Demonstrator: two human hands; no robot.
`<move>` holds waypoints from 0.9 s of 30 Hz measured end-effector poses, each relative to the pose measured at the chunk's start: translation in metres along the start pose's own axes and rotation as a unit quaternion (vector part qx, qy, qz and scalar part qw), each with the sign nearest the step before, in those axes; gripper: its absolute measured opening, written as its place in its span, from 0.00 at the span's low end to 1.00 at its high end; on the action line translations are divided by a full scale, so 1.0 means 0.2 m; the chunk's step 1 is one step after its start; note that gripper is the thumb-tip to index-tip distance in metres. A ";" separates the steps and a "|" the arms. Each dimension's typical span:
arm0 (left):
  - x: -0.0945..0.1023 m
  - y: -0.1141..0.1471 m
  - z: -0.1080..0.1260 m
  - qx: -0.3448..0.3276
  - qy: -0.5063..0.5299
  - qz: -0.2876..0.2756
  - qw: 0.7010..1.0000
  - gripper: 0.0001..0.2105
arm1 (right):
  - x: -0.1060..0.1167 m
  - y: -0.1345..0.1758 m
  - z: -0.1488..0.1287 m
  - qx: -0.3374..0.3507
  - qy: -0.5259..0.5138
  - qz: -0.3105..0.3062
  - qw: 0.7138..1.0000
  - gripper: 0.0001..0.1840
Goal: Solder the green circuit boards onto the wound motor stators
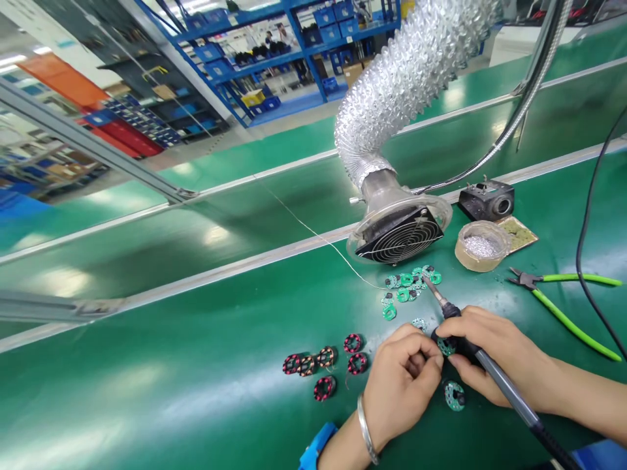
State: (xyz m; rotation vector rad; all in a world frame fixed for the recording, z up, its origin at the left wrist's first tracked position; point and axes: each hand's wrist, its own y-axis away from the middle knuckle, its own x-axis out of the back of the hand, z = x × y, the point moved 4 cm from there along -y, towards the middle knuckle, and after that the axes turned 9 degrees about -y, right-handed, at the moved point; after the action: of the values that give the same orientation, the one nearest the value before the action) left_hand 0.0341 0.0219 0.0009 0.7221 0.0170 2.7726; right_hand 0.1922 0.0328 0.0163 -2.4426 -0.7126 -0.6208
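Observation:
My right hand (pixel 507 356) is wrapped round a soldering iron (pixel 504 380), whose tip points up and left towards a cluster of small green ring-shaped circuit boards (pixel 406 279). Under its fingers sits a round part with a green board (pixel 445 346), partly hidden by the iron and the hand. Close against that part, my left hand (pixel 404 375) is closed in a pinch; what is between the fingertips is too small to make out. Another round part with a green board (pixel 454 395) lies just below, between the two hands. Left of my left hand are several copper-wound coil rings (pixel 324 388).
A fume extractor fan (pixel 404 238) on a silver duct (pixel 392 85) hangs behind the boards. Beside it are a tub of silvery bits (pixel 481 247), a sponge (pixel 516 234) and a black holder (pixel 487 199). Green-handled cutters (pixel 563 300) lie right, near a black cable (pixel 582 241). Thin solder wire (pixel 337 253) trails leftward.

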 end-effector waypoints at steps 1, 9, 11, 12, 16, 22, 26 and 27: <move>0.00 0.00 0.00 -0.009 -0.007 0.002 1.000 0.05 | 0.00 0.00 0.00 0.003 -0.004 0.000 1.000 0.20; 0.01 0.01 0.02 -0.055 -0.063 0.026 0.996 0.03 | 0.03 -0.02 -0.02 0.026 -0.032 0.019 0.999 0.19; 0.00 0.01 0.03 -0.063 -0.073 0.045 0.994 0.02 | 0.06 -0.01 -0.02 0.018 -0.042 0.031 0.998 0.20; 0.00 0.00 0.03 -0.066 -0.077 0.052 0.993 0.03 | 0.06 -0.01 -0.02 0.012 -0.047 0.033 0.998 0.20; -0.03 -0.01 0.05 -0.072 -0.090 0.075 0.991 0.05 | 0.08 0.01 -0.01 0.000 -0.052 0.038 0.998 0.17; 0.00 -0.02 0.04 -0.031 -0.088 0.054 0.994 0.05 | 0.03 0.02 0.01 0.010 -0.033 0.029 0.999 0.19; 0.05 -0.02 0.01 -0.033 -0.077 0.056 0.995 0.06 | 0.01 0.02 0.02 0.002 -0.021 0.019 1.000 0.20; 0.06 -0.02 0.01 -0.047 -0.078 0.056 0.994 0.06 | 0.00 0.01 0.02 0.000 -0.020 0.016 1.000 0.19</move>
State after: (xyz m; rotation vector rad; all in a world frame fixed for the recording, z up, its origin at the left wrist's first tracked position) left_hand 0.0264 0.0289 0.0073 0.9386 -0.1896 2.7911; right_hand 0.1955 0.0336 0.0129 -2.4670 -0.6877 -0.5619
